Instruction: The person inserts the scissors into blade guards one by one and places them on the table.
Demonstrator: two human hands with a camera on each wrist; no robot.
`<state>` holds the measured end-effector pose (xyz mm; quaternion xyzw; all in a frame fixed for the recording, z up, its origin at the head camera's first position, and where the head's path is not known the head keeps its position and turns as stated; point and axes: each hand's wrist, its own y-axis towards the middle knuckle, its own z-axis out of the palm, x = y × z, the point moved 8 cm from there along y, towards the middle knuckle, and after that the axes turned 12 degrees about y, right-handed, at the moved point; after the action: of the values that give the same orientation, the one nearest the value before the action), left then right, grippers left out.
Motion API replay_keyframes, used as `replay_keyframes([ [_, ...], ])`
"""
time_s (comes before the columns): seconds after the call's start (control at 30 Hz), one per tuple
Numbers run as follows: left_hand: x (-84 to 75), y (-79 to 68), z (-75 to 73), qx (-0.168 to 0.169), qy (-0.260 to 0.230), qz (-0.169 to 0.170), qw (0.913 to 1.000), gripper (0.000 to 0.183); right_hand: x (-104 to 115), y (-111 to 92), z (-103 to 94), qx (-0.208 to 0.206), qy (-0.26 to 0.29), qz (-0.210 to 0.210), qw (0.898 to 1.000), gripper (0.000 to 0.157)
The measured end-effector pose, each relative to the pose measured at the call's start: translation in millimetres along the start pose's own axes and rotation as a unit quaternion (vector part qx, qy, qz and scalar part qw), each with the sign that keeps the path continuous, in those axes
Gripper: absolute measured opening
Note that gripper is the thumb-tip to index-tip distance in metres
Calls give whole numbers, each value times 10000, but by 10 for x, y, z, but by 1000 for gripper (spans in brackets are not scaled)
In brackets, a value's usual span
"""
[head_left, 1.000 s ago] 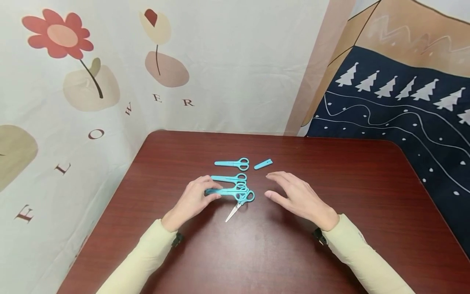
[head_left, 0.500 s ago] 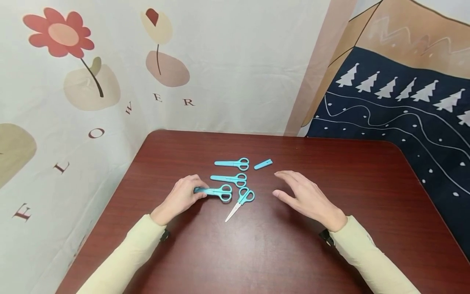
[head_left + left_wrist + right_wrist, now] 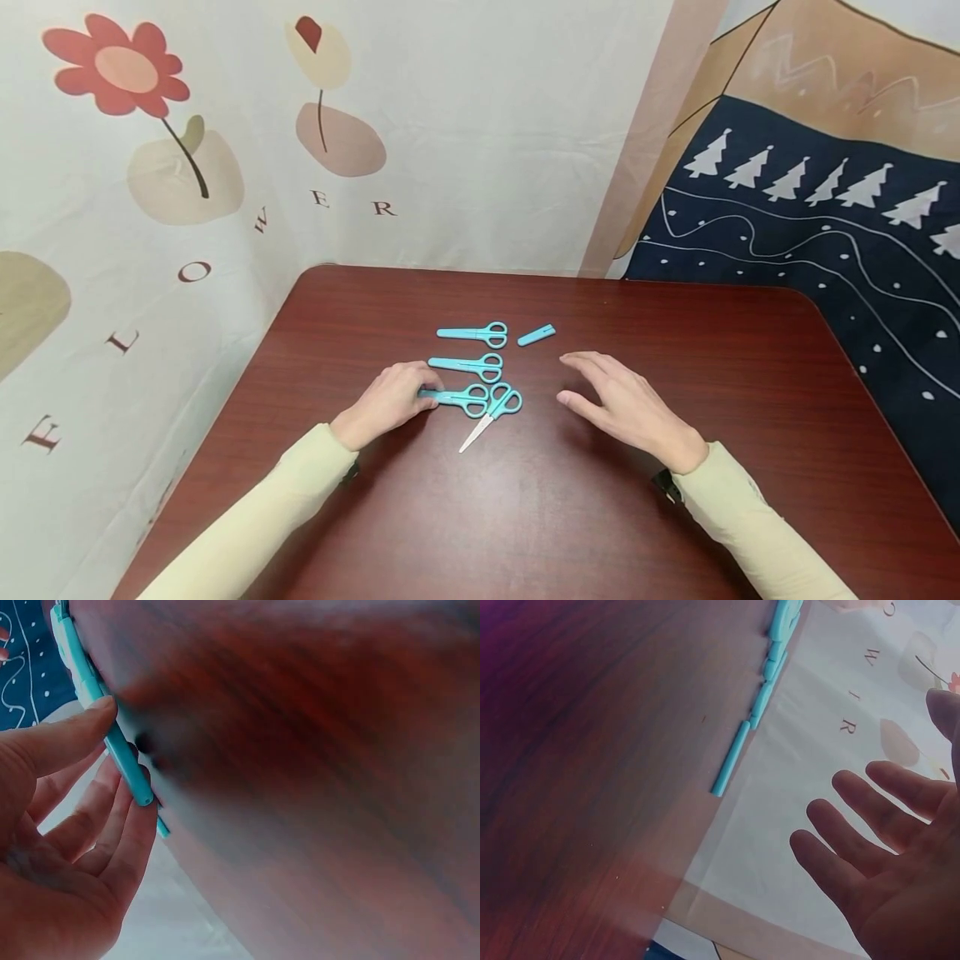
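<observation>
My left hand pinches a pair of turquoise scissors by its sheathed blade end, handles pointing right. In the left wrist view, thumb and fingertips press on both sides of the blade cover. Those handles overlap the handles of unsheathed scissors, whose bare metal blades point toward the front left. Just behind lies a second sheathed pair of scissors, and behind that a third sheathed pair. My right hand hovers to the right, fingers spread and holding nothing.
A loose turquoise blade cover lies right of the rearmost scissors. Everything sits on a dark red wooden table. A white flower-printed curtain and a navy tree-patterned cloth hang behind its back edge.
My left hand drew its sheathed scissors left, off the unsheathed pair, then brought them back right so the handles overlap again. My right hand shifted slightly right, then stayed.
</observation>
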<state>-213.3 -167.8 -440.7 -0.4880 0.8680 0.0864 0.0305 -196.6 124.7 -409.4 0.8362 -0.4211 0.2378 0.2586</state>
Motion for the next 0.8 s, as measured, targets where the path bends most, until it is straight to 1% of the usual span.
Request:
replay_keyframes([
  [0.23,-62,78,12,160,-97,28,9998,11,40,13,56,63,-13,-84,9999,60],
  [0.4,-48,74,20,220,-156,-15,9996,14,115,71,175,362,-125,-357,9986,58],
  [0.57,-54,-2,-4,168,-372,-90,9991,25,188,150,333,825,-14,-707,9941,57],
  [0.67,-74,-75,-64,58,-516,-154,9985,36,229,200,423,1118,84,-883,9898,59],
  [0.8,-106,-162,-152,-92,-522,-106,9985,52,275,254,547,1538,242,-1006,9827,62],
])
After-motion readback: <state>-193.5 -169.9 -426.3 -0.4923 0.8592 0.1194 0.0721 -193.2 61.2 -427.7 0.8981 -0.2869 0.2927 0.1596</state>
